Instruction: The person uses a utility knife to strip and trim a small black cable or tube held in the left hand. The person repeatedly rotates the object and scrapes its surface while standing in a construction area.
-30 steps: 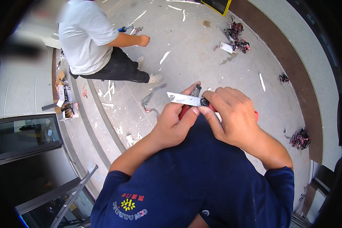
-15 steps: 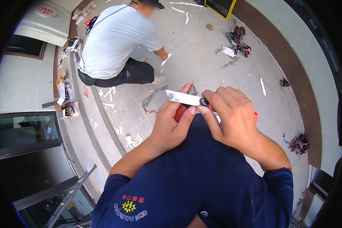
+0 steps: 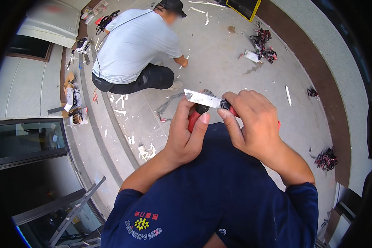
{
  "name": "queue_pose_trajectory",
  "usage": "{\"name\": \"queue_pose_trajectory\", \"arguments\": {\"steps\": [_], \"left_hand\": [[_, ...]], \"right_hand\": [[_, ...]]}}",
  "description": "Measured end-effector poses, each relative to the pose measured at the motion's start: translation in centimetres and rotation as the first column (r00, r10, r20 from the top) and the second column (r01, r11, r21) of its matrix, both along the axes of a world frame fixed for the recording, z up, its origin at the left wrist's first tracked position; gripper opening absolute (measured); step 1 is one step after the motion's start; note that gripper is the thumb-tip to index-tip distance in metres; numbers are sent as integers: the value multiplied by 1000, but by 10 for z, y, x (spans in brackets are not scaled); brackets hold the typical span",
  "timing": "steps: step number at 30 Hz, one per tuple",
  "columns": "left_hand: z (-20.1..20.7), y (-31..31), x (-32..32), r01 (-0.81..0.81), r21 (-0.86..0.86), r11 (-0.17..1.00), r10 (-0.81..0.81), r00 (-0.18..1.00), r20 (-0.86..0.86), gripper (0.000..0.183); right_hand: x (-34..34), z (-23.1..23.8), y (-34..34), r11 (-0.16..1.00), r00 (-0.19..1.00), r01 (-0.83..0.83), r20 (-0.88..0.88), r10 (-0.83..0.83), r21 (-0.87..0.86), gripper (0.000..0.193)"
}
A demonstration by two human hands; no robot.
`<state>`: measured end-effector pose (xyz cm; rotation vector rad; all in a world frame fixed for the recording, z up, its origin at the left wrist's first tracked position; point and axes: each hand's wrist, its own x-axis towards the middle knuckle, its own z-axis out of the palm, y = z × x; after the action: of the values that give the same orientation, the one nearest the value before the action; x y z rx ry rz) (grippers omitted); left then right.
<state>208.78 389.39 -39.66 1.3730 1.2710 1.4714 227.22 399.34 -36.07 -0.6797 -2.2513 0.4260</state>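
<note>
My right hand (image 3: 257, 122) is closed round a knife with a red and black handle and a broad, slanted-tip blade (image 3: 202, 99). The blade points left, toward the fingers of my left hand (image 3: 181, 134). That hand is closed round a red and black tool handle (image 3: 194, 120), held below the blade. What the far end of this handle carries is partly hidden behind the blade and my fingers. Both hands are raised in front of my dark blue shirt, above the grey floor.
Ahead on the left, a co-worker (image 3: 132, 47) squats and reaches to the floor. Tangled dark strips (image 3: 325, 159) lie along the right wall. White scraps (image 3: 144, 153) litter the floor. Boxes (image 3: 73, 101) stand by the left wall, above a leaning metal bar (image 3: 80, 208).
The knife blade has tilted, its tip now higher. My left thumb has moved away from the blade's base toward the left. The co-worker's reaching hand has shifted slightly.
</note>
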Motion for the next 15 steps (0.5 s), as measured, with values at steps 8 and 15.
{"name": "queue_pose_trajectory", "arguments": {"steps": [8,15], "left_hand": [[3,4,4,33,-138,990,-21,996,87,46],[2,11,2,79,-140,987,-66,994,93,49]], "right_hand": [[2,-4,6,998,998,-50,-46,49,-24,21],[3,-3,11,1000,1000,-18,-18,18,-16,23]]}}
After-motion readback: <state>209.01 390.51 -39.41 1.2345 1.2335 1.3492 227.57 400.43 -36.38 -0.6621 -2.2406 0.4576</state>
